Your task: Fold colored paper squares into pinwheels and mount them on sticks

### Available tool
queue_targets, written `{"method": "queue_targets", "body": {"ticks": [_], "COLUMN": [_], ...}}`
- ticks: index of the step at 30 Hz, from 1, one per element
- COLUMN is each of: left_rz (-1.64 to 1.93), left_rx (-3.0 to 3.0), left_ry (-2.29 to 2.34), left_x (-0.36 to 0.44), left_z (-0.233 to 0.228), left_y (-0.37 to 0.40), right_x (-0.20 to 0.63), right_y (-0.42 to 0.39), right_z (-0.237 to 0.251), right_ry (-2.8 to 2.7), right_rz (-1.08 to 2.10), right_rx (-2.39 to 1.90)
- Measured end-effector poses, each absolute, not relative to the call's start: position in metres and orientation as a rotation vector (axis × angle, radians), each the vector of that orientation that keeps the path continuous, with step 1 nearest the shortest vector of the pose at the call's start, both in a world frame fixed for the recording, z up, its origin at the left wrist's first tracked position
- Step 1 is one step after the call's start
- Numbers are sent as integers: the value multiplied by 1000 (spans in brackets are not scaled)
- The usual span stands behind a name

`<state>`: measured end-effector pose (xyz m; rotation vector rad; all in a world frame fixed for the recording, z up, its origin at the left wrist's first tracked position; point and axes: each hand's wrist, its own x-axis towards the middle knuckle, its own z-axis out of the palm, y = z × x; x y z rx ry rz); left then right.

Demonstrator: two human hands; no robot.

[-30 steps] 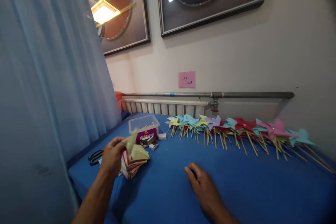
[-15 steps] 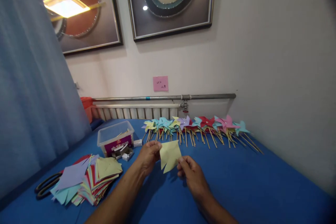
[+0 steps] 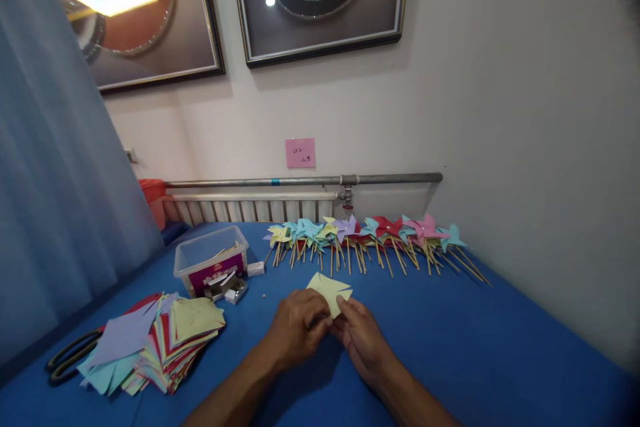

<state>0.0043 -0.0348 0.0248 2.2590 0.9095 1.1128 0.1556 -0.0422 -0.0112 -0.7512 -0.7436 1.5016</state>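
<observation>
Lower now than half a second ago, the yellow paper square point(image 3: 330, 289) sits pinched between my left hand point(image 3: 299, 328) and right hand point(image 3: 361, 335), fingers closed on its near edge, seemingly folding it. Left of the grip lies the coloured paper stack point(image 3: 155, 345); beyond it, finished pinwheels point(image 3: 365, 235).
</observation>
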Motion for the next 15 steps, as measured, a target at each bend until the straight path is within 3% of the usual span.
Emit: {"method": "queue_targets", "body": {"ticks": [5, 10, 15], "left_rz": [1412, 1110, 1092], "left_rx": [1848, 1202, 1138], "left_ry": [1185, 1056, 992], "left_x": [-10, -20, -10], "left_z": [30, 18, 3], "left_y": [-17, 3, 3], "right_x": [157, 157, 156], "right_y": [-40, -41, -40], "right_z": [-16, -18, -20], "right_ry": [-769, -817, -811], "right_rz": [1493, 1482, 1473], "right_rx": [-795, -824, -841]}}
